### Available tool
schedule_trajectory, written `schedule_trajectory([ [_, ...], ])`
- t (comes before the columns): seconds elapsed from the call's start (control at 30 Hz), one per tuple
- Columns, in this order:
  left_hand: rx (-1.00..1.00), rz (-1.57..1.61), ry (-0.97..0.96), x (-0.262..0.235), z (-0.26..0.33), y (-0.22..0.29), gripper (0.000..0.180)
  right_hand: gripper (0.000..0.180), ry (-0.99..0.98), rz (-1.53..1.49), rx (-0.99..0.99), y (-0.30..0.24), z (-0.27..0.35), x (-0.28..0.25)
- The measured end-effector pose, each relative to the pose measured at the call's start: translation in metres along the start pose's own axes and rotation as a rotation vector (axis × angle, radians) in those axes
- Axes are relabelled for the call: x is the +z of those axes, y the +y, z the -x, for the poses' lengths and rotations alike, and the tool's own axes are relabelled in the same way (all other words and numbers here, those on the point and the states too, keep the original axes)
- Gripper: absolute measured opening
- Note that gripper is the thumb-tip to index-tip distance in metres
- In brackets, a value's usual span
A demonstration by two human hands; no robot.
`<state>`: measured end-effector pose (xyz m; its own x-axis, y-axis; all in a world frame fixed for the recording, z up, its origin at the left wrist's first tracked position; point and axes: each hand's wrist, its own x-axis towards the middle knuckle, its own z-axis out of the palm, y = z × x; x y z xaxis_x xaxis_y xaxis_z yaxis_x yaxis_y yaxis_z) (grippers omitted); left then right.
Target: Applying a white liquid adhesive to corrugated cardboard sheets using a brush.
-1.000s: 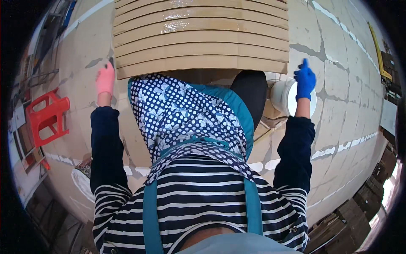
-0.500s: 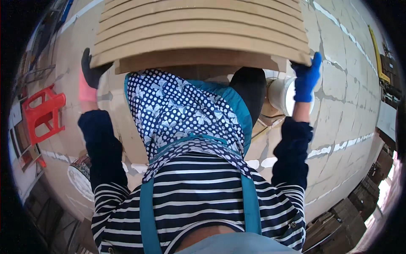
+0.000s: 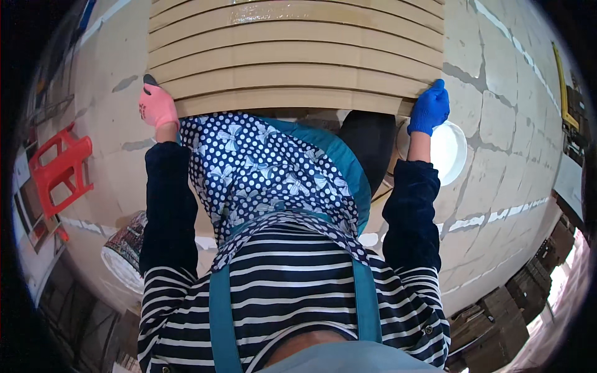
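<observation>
Two gloved hands grip a stack of tan grooved boards [image 3: 292,56] at its near corners. Our left hand [image 3: 157,105], in a pink glove with dark fingertips, sits at the near left corner; its fingers curl up against the lowest board's edge, closed onto it, thumb side toward us. Our right hand [image 3: 429,107], in a blue glove, clamps the near right corner, fingers wrapped over the front edge, tips on the board face. Both hands have hold of the boards; we cannot tell how far under the fingers reach.

We see the stack as several long slats lying one past the next, running left to right across the top of the view, straight ahead of our body and over a pale concrete floor [image 3: 497,161] with cracks and seams. Its near edge is just above our polka-dot apron [image 3: 261,174], which hangs over a striped shirt [image 3: 292,280] with teal straps [image 3: 221,311].

We note a white round bowl [image 3: 451,152] on the floor just below our right hand, partly hidden by the wrist. Next to it is a black rounded object [image 3: 367,143], tucked under the stack's near edge. A red plastic stool [image 3: 59,168] stands well off to the left. A patterned round container [image 3: 127,248] lies on the floor beside our left elbow.
</observation>
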<state>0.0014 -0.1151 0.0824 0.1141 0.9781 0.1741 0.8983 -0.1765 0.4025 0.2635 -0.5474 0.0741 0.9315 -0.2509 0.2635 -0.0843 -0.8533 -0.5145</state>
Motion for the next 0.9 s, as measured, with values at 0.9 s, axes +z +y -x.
schedule_trajectory([
  [0.9,-0.076,0.284,-0.635,-0.109,-0.035,-0.007,0.052,0.048,-0.65,0.232,0.06,-0.038,-0.034,-0.124],
])
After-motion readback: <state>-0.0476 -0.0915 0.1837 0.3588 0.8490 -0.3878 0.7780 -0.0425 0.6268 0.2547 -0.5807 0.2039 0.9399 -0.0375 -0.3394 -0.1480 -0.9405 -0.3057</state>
